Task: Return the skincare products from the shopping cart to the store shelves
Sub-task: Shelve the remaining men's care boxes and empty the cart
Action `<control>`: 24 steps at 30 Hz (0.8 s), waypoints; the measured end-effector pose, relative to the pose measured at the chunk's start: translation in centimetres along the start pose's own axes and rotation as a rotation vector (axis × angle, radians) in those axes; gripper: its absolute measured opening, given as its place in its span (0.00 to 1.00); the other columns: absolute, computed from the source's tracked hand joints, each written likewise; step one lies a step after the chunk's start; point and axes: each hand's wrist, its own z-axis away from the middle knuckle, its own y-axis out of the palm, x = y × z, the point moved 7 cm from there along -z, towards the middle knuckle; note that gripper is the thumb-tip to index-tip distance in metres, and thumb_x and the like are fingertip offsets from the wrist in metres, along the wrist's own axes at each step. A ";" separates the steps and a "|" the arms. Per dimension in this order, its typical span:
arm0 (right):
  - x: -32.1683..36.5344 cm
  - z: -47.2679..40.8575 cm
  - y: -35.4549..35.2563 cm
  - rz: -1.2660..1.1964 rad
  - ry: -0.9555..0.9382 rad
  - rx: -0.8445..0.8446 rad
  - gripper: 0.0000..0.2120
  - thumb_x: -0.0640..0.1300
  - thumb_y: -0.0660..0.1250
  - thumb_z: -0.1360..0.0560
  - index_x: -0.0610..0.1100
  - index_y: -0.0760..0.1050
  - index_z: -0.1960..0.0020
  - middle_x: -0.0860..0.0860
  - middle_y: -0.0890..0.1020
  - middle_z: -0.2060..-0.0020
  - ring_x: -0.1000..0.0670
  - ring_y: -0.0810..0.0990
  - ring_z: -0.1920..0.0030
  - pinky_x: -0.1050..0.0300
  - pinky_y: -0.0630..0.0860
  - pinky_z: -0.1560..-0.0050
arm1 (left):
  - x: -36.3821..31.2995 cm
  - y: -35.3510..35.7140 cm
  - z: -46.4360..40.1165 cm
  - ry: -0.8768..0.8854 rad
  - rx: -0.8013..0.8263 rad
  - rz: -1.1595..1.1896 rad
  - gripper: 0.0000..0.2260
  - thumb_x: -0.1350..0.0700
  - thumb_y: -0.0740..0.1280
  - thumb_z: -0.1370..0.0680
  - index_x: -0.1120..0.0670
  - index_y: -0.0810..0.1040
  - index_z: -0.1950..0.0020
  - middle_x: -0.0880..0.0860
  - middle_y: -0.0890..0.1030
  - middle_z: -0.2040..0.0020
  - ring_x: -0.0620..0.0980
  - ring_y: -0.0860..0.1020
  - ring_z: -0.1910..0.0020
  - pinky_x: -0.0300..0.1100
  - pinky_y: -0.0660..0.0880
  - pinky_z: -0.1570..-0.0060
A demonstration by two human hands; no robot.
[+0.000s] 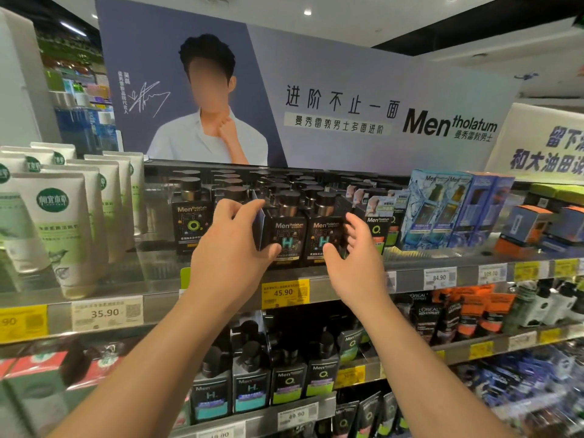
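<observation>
Left hand (232, 245) gripping a black Mentholatum H pump bottle (286, 235) on the top shelf (407, 278). Right hand (354, 257) spread open, thumb touching the neighbouring H bottle (325, 233).

Both forearms are bare to the frame's edge, and left hand (234, 245) and right hand (354, 257) are ungloved.

Packed bottles (286, 230) — tubes (60, 229) leftward

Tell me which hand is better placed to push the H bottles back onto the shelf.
Probably the left. The left hand already grips the left H bottle, thumb on its front, while the right hand is open beside the right H bottle, thumb barely touching.
</observation>
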 end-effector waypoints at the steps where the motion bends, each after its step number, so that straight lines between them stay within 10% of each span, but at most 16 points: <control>1: 0.0 0.5 0.0 -0.026 -0.002 -0.026 0.30 0.44 0.69 0.19 0.52 0.61 0.21 0.53 0.70 0.25 0.53 0.69 0.26 0.56 0.68 0.28 | 0.1 -0.2 0.3 0.001 0.004 0.032 0.34 0.41 0.75 0.26 0.42 0.66 0.23 0.45 0.69 0.33 0.47 0.76 0.44 0.47 0.79 0.51; 14: -0.5 6.5 -0.5 -0.309 0.015 -0.154 0.17 0.42 0.66 0.18 0.64 0.73 0.38 0.60 0.79 0.37 0.64 0.77 0.37 0.64 0.73 0.37 | -0.4 -1.2 4.1 0.046 0.084 0.325 0.39 0.28 0.69 0.36 0.40 0.73 0.27 0.39 0.73 0.42 0.39 0.76 0.48 0.29 0.69 0.53; 24: -5.8 12.4 -3.9 -0.342 0.254 -0.239 0.10 0.46 0.69 0.18 0.59 0.78 0.40 0.58 0.84 0.45 0.59 0.83 0.44 0.48 0.80 0.38 | -3.2 3.4 8.1 0.091 0.332 0.620 0.34 0.25 0.71 0.37 0.35 0.76 0.33 0.36 0.77 0.40 0.37 0.77 0.44 0.40 0.77 0.49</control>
